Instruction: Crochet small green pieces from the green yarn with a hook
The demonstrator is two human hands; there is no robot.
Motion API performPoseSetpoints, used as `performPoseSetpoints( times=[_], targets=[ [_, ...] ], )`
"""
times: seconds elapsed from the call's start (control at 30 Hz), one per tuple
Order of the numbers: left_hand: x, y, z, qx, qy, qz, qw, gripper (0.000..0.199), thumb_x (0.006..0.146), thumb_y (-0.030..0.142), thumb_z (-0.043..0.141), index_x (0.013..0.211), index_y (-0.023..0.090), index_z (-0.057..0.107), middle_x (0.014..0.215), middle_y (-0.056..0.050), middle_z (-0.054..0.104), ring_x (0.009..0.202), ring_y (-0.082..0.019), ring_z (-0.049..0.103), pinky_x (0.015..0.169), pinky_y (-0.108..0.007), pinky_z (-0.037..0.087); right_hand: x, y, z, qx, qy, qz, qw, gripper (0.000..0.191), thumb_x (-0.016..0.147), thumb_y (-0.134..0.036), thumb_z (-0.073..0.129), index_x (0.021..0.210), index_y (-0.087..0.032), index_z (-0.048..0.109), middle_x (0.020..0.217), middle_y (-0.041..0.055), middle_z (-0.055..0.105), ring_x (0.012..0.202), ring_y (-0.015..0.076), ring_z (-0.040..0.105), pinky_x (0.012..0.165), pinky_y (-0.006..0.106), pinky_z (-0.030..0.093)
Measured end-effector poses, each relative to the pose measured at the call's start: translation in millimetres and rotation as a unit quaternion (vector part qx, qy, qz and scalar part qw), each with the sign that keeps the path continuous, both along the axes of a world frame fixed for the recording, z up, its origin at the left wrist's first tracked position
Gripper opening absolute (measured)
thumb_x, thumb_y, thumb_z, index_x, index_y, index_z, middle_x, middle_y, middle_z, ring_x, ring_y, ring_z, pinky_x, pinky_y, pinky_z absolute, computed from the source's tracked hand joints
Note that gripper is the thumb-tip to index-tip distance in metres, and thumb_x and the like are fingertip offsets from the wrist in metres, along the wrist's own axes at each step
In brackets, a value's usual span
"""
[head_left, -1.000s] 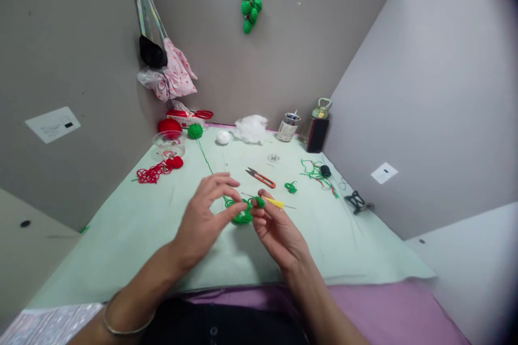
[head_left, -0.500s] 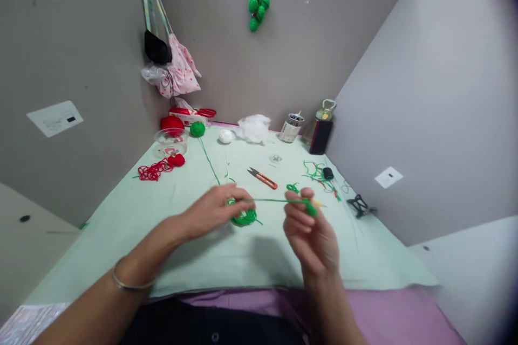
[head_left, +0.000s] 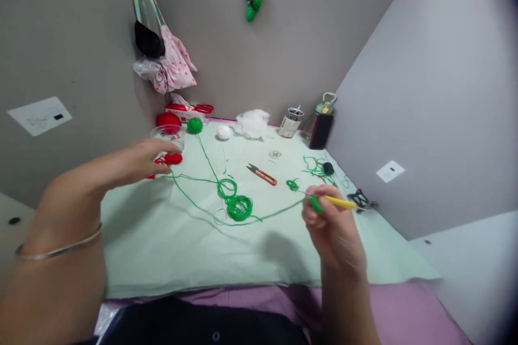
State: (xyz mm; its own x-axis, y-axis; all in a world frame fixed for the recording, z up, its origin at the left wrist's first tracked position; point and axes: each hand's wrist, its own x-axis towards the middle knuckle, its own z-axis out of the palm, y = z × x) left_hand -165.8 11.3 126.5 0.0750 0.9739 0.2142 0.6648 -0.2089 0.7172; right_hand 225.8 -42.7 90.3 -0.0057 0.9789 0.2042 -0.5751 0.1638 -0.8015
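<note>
My right hand (head_left: 334, 226) is closed on a yellow-handled crochet hook (head_left: 340, 202) and a small green crocheted piece (head_left: 316, 204). From that piece a strand of green yarn (head_left: 279, 214) runs loosely leftward across the table to my left hand (head_left: 141, 161). The left hand is raised at the left, over the red yarn, its fingers bent around the green strand. A coil of green yarn (head_left: 240, 208) lies mid-table, with looser loops just behind it. Behind, a green yarn ball (head_left: 195, 125) has a strand leading forward.
Orange thread snips (head_left: 262, 174) lie mid-table. A small green piece (head_left: 292, 184) and yarn scraps (head_left: 313, 167) are at the right. Along the back stand a plastic bowl (head_left: 178, 143), white stuffing (head_left: 253, 124), a can (head_left: 290, 123) and a phone (head_left: 321, 131).
My left hand has moved from the coil to the far left, drawing the green strand along. My right hand has shifted slightly right, and the yellow hook now shows clearly.
</note>
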Motion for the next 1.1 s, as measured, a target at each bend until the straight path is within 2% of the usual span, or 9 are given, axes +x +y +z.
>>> performPoseSetpoints(
  times=[0.2, 0.33, 0.4, 0.53, 0.77, 0.83, 0.9, 1.0, 1.1],
  targets=[
    [52.1, -55.2, -3.6, -0.037, -0.180, -0.175, 0.967, 0.043, 0.096, 0.033, 0.066, 0.139, 0.038, 0.070, 0.155, -0.007, 0.061, 0.134, -0.036, 0.063, 0.088, -0.038, 0.065, -33.9, -2.5, -7.3, 0.004, -0.107, -0.069, 0.992, 0.016, 0.075, -0.029, 0.092, 0.084, -0.023, 0.080, 0.071, -0.0021, 0.071, 0.056, 0.0111, 0.068, 0.055, 0.024, 0.058],
    [77.8, -69.2, -5.2, -0.007, -0.131, -0.151, 0.980, 0.036, 0.091, 0.030, 0.076, 0.126, 0.033, 0.078, 0.144, -0.007, 0.067, 0.139, -0.031, 0.056, 0.101, -0.031, 0.058, -44.6, -8.2, -10.4, 0.032, -0.140, -0.062, 0.988, 0.012, 0.081, -0.028, 0.088, 0.090, -0.024, 0.081, 0.076, -0.0018, 0.073, 0.060, 0.0115, 0.070, 0.058, 0.024, 0.059],
    [94.4, -73.4, -7.9, -0.038, -0.242, -0.116, 0.963, 0.029, 0.096, 0.036, 0.071, 0.123, 0.031, 0.076, 0.124, -0.007, 0.071, 0.113, -0.024, 0.067, 0.083, -0.027, 0.062, -49.9, -11.3, -11.9, 0.049, -0.153, -0.061, 0.985, 0.010, 0.083, -0.026, 0.087, 0.091, -0.025, 0.081, 0.078, -0.0018, 0.073, 0.062, 0.0115, 0.070, 0.059, 0.024, 0.059],
    [138.2, -85.5, -16.5, -0.136, -0.533, -0.146, 0.822, 0.030, 0.099, 0.050, 0.063, 0.093, 0.021, 0.071, 0.082, -0.002, 0.059, 0.079, -0.018, 0.060, 0.074, -0.036, 0.066, -61.4, -19.8, -13.4, 0.102, -0.172, -0.080, 0.976, 0.010, 0.088, -0.018, 0.081, 0.093, -0.027, 0.081, 0.082, -0.0019, 0.072, 0.062, 0.0105, 0.067, 0.058, 0.025, 0.057],
    [178.9, -78.1, -22.8, -0.135, -0.738, -0.051, 0.659, 0.032, 0.098, 0.046, 0.065, 0.080, 0.020, 0.069, 0.107, -0.008, 0.072, 0.134, -0.029, 0.059, 0.112, -0.047, 0.050, -74.0, -34.0, -18.6, 0.204, -0.248, -0.093, 0.942, 0.025, 0.091, -0.007, 0.072, 0.098, -0.029, 0.081, 0.088, 0.0009, 0.076, 0.083, 0.0152, 0.069, 0.072, 0.028, 0.057],
    [177.0, -71.1, -26.7, -0.063, -0.709, -0.036, 0.702, 0.053, 0.104, 0.049, 0.053, 0.059, 0.022, 0.056, 0.106, -0.008, 0.076, 0.142, -0.030, 0.055, 0.124, -0.051, 0.036, -74.1, -35.0, -21.6, 0.196, -0.246, -0.089, 0.945, 0.024, 0.091, -0.008, 0.072, 0.098, -0.029, 0.081, 0.088, 0.0009, 0.075, 0.079, 0.0150, 0.067, 0.068, 0.028, 0.056],
    [172.2, -67.7, -34.6, 0.063, -0.581, -0.021, 0.811, 0.066, 0.107, 0.053, 0.042, 0.048, 0.024, 0.049, 0.108, -0.008, 0.079, 0.147, -0.030, 0.050, 0.131, -0.049, 0.018, -73.1, -34.4, -24.0, 0.174, -0.235, -0.104, 0.951, 0.023, 0.091, -0.009, 0.074, 0.096, -0.030, 0.082, 0.087, 0.0008, 0.074, 0.077, 0.0148, 0.066, 0.066, 0.028, 0.055],
    [166.4, -70.8, -49.3, 0.135, -0.315, -0.075, 0.936, 0.044, 0.099, 0.053, 0.062, 0.066, 0.027, 0.074, 0.125, -0.008, 0.076, 0.155, -0.035, 0.036, 0.132, -0.052, 0.002, -70.4, -31.6, -25.3, 0.149, -0.223, -0.131, 0.954, 0.022, 0.090, -0.011, 0.076, 0.097, -0.031, 0.082, 0.088, 0.0004, 0.074, 0.078, 0.0149, 0.068, 0.065, 0.027, 0.055],
    [169.7, -78.8, -59.0, 0.054, -0.325, -0.094, 0.939, 0.027, 0.084, 0.042, 0.085, 0.107, 0.028, 0.082, 0.120, -0.009, 0.071, 0.130, -0.035, 0.056, 0.119, -0.052, 0.036, -67.8, -28.6, -26.0, 0.159, -0.239, -0.140, 0.948, 0.023, 0.092, -0.011, 0.075, 0.098, -0.033, 0.082, 0.091, 0.0010, 0.074, 0.086, 0.0158, 0.070, 0.072, 0.028, 0.057]
  ],
)
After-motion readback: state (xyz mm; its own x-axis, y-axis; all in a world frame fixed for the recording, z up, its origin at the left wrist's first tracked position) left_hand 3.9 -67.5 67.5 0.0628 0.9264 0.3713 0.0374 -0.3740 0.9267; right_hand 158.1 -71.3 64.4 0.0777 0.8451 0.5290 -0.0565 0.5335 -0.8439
